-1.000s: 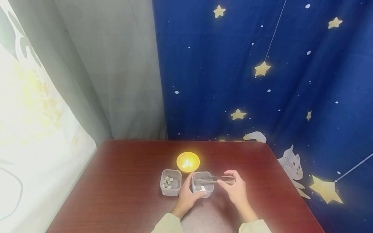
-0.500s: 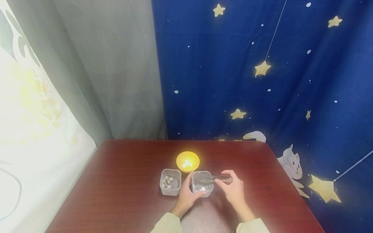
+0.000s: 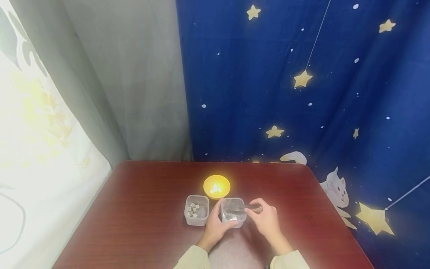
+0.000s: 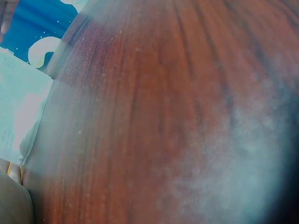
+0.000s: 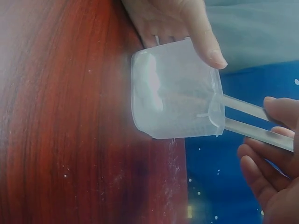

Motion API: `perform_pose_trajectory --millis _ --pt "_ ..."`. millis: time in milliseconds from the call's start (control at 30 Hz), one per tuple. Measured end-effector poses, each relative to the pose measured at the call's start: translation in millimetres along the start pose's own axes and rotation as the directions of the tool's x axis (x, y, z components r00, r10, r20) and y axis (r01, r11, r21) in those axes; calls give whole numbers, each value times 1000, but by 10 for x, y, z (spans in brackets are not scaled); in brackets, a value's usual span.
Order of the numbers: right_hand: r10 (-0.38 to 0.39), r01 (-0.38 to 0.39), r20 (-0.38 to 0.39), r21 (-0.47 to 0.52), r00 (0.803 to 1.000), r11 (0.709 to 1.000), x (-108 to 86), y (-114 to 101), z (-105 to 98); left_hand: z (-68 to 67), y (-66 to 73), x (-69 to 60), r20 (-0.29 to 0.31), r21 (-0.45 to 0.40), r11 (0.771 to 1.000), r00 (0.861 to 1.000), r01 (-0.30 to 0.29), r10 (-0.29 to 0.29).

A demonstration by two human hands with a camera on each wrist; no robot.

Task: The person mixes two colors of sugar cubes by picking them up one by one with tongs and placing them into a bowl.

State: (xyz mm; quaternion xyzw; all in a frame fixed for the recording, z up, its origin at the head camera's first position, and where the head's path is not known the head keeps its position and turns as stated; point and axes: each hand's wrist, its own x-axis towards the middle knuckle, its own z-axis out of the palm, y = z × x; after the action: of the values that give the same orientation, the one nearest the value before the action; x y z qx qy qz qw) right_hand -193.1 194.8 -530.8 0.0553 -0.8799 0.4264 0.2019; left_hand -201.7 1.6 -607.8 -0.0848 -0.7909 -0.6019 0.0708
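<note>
Over the last second the right hand (image 3: 266,220) has moved a little leftward, toward the clear box (image 3: 235,201), and the arms of the tongs (image 3: 250,206) it pinches, plainly spread a second ago, now look almost together from the head view. The right wrist view shows thumb and fingers on the two arms, which run in through the box's mouth with a gap between them there. That suggests the work has gone from placing the tongs to squeezing them around something inside, though the tips are too blurred to tell whether they have caught one of the pale pieces (image 3: 234,218) at the box's near side. The left hand (image 3: 214,226) has stayed put, gripping the box from its left side with the thumb across the near wall, and so seems to be there to steady it on the tabletop (image 3: 147,209). Elsewhere nothing appears to have shifted: the second box (image 3: 196,223), just left of that hand, has its grey cubes (image 3: 193,210) lying as they were, and the yellow bowl (image 3: 215,179) behind the boxes shows the same bright lumps (image 3: 215,189), so no piece seems to have been added or taken there.
</note>
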Motion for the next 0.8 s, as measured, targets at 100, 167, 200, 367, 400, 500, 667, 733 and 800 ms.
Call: perform_pose_trajectory --millis 100,167,200,367,400,500,667,733,800 --pt "0 0 10 -18 1000 1000 3 5 5 6 -13 0 -3 6 1000 1000 -4 4" --pt "-3 3 11 -23 1000 1000 11 2 5 7 -19 0 -4 7 1000 1000 -6 6" --pt "-4 5 12 -27 1000 1000 16 1 4 8 -21 -1 -6 7 1000 1000 -3 3" --pt "-14 14 8 -26 1000 1000 31 5 4 1 -15 7 -6 5 1000 1000 3 -2" --pt "-13 13 5 -21 1000 1000 31 9 5 1 -15 9 -6 6 1000 1000 3 -3" --pt "-5 5 -8 1 1000 1000 24 21 12 -2 -22 12 -6 6 1000 1000 1 -1" --pt "18 -16 -43 39 999 999 9 54 31 -5 -18 14 -2 3 1000 1000 2 -2" --pt "17 -14 -64 54 998 998 7 62 35 -7 -16 16 -1 5 1000 1000 4 -4" --pt "20 -14 -85 68 996 998 10 65 34 -7 -10 18 -1 8 1000 1000 7 -7"
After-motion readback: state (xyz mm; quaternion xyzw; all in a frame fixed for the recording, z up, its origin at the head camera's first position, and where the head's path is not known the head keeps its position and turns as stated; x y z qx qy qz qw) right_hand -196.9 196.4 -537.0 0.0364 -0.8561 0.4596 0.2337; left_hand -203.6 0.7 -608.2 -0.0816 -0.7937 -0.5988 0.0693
